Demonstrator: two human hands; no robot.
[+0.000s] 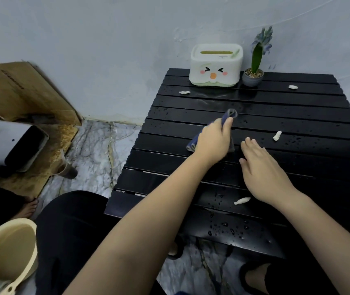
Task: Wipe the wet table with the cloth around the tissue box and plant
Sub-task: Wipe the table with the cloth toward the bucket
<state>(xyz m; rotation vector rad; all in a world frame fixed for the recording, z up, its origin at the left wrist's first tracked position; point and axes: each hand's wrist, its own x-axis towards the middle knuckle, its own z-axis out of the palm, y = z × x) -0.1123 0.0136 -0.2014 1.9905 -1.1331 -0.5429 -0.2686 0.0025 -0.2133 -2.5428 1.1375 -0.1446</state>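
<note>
A black slatted table (297, 116) carries water drops, most of them near the front edge. At its far edge stands a white tissue box (215, 66) with a cartoon face. A small potted plant (254, 74) in a grey pot is just right of it. My left hand (213, 141) grips a dark blue cloth (230, 114) over the middle of the table. My right hand (259, 160) lies flat beside it, fingers straight, holding nothing.
Several small white paper scraps (277, 135) lie scattered on the table. Left of the table on the marble floor are a grey appliance (10, 143), cardboard (27, 90) and a cream bucket (8, 252). A wall runs behind the table.
</note>
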